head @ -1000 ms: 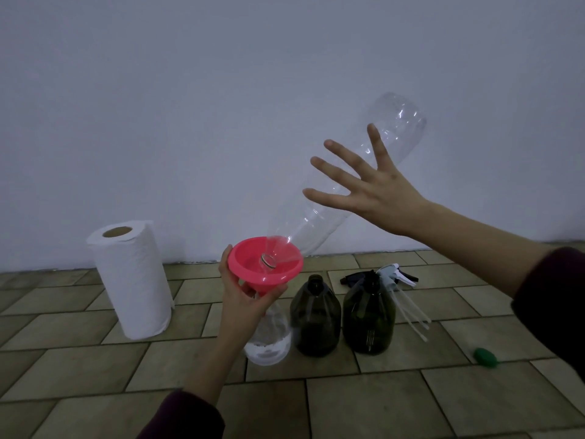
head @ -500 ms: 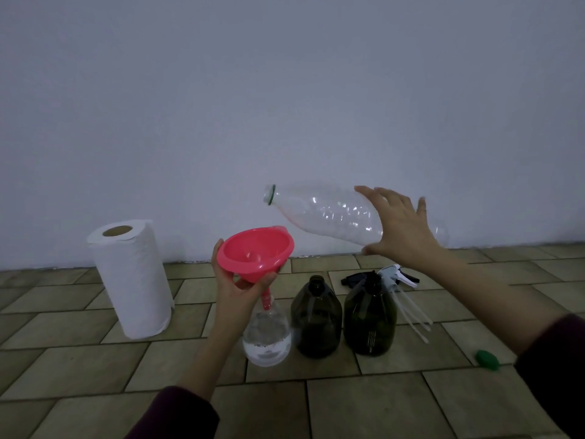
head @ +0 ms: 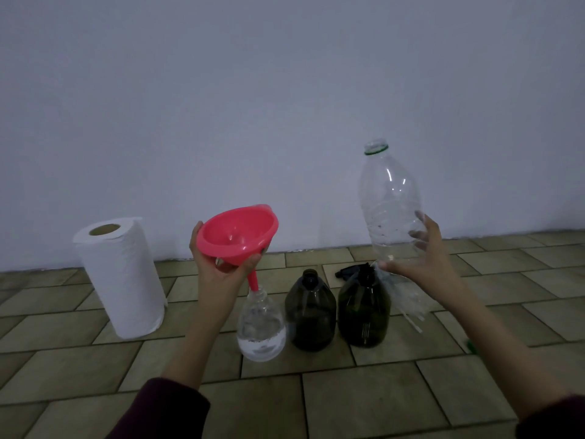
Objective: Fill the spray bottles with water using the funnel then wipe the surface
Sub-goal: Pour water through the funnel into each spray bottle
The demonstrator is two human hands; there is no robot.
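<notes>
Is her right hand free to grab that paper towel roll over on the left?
Probably not right away. The right hand holds the clear plastic bottle, and the paper towel roll stands far left, beyond the left hand gripping the pink funnel. It would have to cross that arm.

Three round-bodied spray bottles stand in a row: one clear bottle (head: 261,331) and two dark ones, the middle dark bottle (head: 310,313) and the right dark bottle (head: 363,308). One large clear plastic bottle (head: 390,204), one pink funnel (head: 237,234), one paper towel roll (head: 120,277), two hands, the left hand (head: 218,274) and the right hand (head: 424,258)
</notes>
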